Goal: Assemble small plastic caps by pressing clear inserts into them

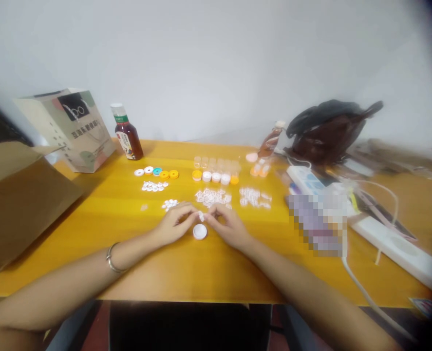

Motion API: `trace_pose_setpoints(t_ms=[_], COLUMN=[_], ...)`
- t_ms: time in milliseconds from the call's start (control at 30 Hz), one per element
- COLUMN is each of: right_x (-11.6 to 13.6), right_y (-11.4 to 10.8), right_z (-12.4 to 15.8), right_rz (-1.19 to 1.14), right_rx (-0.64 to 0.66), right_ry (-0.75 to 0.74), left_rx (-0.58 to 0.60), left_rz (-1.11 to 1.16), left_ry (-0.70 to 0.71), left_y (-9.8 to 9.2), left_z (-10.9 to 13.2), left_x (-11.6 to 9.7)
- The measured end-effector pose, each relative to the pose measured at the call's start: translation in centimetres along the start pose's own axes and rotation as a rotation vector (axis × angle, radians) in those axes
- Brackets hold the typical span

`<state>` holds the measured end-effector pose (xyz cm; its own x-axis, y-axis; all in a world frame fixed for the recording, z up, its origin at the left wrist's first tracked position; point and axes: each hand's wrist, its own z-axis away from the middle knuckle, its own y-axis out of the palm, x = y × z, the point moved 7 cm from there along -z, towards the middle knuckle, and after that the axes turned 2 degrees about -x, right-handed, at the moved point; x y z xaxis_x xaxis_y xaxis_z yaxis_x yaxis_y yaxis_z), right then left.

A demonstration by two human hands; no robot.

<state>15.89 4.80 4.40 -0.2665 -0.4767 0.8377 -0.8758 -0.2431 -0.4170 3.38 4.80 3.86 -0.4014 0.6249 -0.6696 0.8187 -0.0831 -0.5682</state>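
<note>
My left hand (176, 222) and my right hand (229, 227) meet near the middle of the table. Both are closed, their fingertips pinching a small white piece (201, 215) between them; blur hides its exact kind. Right below the fingertips lies a round white cap (200, 232), its hollow side up. Beyond my left hand is a cluster of small white discs (170, 204). Clear plastic rings (213, 197) lie past both hands, and more small clear pieces (254, 197) are spread to their right.
Coloured caps (163, 174), white parts (155, 186), another cap row (211, 177) and clear cups (216, 163) stand farther back. Bottles (129, 134) (272, 140), a paper bag (80, 131) and a brown box (22, 204) flank them. A power strip (398, 246) with cables and a dark bag (325, 131) are right.
</note>
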Motion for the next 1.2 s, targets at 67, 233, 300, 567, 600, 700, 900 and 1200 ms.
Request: trace_pose_setpoints(t_ms=[67, 233, 300, 567, 600, 700, 900, 1200], right_x=[0.1, 0.2, 0.0, 0.1, 0.1, 0.1, -0.2, -0.3], right_y=[0.1, 0.4, 0.5, 0.6, 0.6, 0.6, 0.7, 0.4], right_z=[0.0, 0.1, 0.1, 0.2, 0.2, 0.2, 0.1, 0.1], right_rz=[0.023, 0.044, 0.051, 0.088, 0.091, 0.099, 0.078, 0.092], right_rx=[0.021, 0.053, 0.053, 0.068, 0.070, 0.077, 0.094, 0.092], right_ry=[0.001, -0.015, -0.020, -0.040, -0.040, -0.037, -0.023, 0.007], left_rx=[0.005, 0.013, 0.001, -0.018, -0.017, -0.007, 0.007, 0.073], left_rz=[-0.017, -0.041, -0.043, -0.010, -0.003, 0.014, 0.056, 0.188], left_ry=[0.024, 0.057, 0.059, 0.034, 0.023, -0.008, -0.054, -0.154], left_y=[0.1, 0.2, 0.2, 0.1, 0.2, 0.4, 0.6, 0.9], left_z=[0.0, 0.2, 0.2, 0.1, 0.1, 0.2, 0.2, 0.0], left_x=[0.0, 0.1, 0.1, 0.1, 0.3, 0.7, 0.7, 1.4])
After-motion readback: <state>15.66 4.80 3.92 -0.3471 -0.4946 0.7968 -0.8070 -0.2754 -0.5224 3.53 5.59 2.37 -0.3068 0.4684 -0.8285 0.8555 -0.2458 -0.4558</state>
